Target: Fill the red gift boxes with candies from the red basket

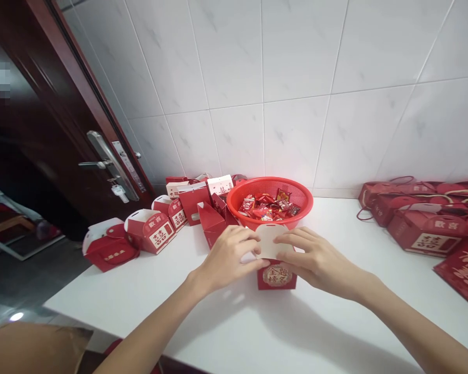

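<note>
A small red candy box (277,276) with gold lettering stands upright on the white table, its pale top flap (265,241) raised. My left hand (234,252) grips the box's left side near the flap, fingers curled and thumb across the front. On the right side, my right hand (310,257) has its fingers bent against the flap and the box's upper edge. Right behind the box sits a red plastic basket (306,208) holding several wrapped candies (263,210). The inside of the box cannot be seen.
Red gift boxes (156,231) line the table's left side, some with open tops. More red boxes (429,228) with cords are grouped at the right. A tiled wall (296,124) rises behind the white table (140,296). A dark door (70,104) stands at the left.
</note>
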Motion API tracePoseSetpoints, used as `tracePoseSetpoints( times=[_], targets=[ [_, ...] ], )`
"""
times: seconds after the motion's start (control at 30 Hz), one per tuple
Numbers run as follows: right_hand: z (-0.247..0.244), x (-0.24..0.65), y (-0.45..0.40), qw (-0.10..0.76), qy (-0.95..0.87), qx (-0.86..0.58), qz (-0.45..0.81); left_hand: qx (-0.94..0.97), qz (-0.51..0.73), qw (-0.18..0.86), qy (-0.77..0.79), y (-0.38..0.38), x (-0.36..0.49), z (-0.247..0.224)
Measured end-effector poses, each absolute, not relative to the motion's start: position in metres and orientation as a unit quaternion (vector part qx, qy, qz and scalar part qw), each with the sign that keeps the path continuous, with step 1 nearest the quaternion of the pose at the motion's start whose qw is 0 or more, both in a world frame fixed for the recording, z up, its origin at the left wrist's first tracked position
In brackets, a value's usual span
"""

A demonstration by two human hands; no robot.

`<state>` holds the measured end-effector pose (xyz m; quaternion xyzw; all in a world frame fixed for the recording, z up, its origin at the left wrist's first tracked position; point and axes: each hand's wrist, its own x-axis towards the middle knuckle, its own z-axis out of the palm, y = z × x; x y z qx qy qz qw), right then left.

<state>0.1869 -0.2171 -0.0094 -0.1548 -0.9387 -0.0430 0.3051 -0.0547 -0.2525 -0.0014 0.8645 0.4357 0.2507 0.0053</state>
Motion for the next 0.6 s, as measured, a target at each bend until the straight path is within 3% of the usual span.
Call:
tracePoseSetpoints(
  times=[0.1,0.43,0.6],
  targets=[
    [-0.012,0.185,-0.217,0.294,-0.94,-0.167,-0.05,0.853,0.266,-0.008,0.448,-0.249,-0.061,-0.007],
    [-0.015,0.19,-0.213,0.275,-0.93,-0.245,0.008,0.803,0.23,0.087,0.543,-0.25,-0.069,-0.018],
    [-0.014,0.195,-0.208,0.209,-0.929,-0.299,0.063,0.798,0.205,0.108,0.556,-0.249,-0.067,-0.022]
  ],
)
